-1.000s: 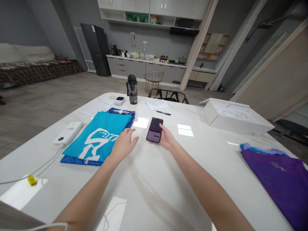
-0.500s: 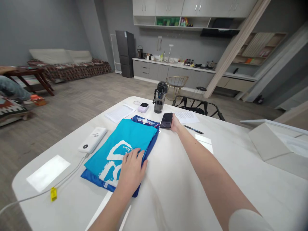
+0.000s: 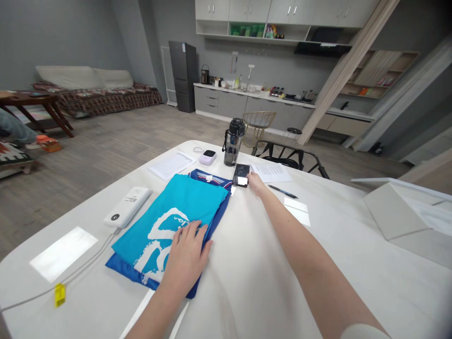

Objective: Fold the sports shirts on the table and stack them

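A bright blue T-shirt [image 3: 183,195] with white lettering lies folded on top of a darker blue garment [image 3: 221,221] with a striped collar. My left hand [image 3: 187,247] rests on the T-shirt near its right edge, fingers stretched out and slightly spread. Beyond the collar, my right hand [image 3: 254,182] grips the right edge of a black smartphone [image 3: 241,172], which lies about flat on the table, its glossy face up and reflecting light. A dark see-through water bottle [image 3: 233,143] stands just behind the phone.
On the white table [image 3: 254,263] are a white power bank [image 3: 129,206] with a cable, a small lilac device [image 3: 207,157], printed sheets [image 3: 271,172], a pen [image 3: 283,191] and a white box [image 3: 406,212]. A black chair [image 3: 293,157] stands behind the table.
The phone has gone from tilted in my right hand to about flat on the table. My left hand remains on the T-shirt. The view has shifted slightly.
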